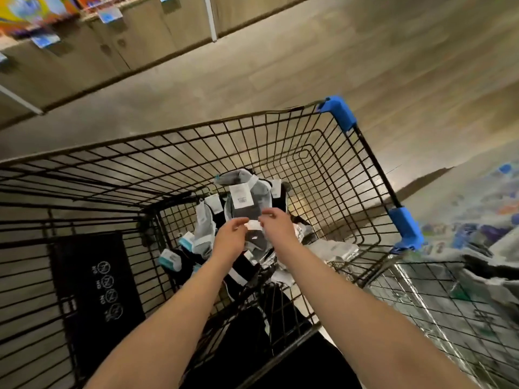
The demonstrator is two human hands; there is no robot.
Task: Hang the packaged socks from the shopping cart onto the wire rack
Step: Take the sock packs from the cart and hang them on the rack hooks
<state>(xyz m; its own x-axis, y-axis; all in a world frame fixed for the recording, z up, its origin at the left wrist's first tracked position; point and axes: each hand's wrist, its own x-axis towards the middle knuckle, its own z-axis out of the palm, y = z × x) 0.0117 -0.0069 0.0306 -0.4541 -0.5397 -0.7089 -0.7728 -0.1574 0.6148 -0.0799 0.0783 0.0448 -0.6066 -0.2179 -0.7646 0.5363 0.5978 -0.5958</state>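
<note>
A black wire shopping cart (362, 141) with blue corner guards fills the middle of the view. In its bottom lies a heap of packaged socks (202, 228), grey, white and black, with white and teal labels. Both my arms reach down into the cart. My left hand (230, 238) and my right hand (276, 227) each pinch an end of the white label strip on a dark grey sock pack (247, 211), held just above the heap. At the lower right stands a wire rack (438, 293) with blurred goods on it.
A black flap with white warning symbols (98, 279) closes the cart's near left side. Store shelves with price tags (109, 15) run along the far left. Wood-look floor (309, 60) lies beyond the cart. Blurred packaged goods (483, 209) sit at the right edge.
</note>
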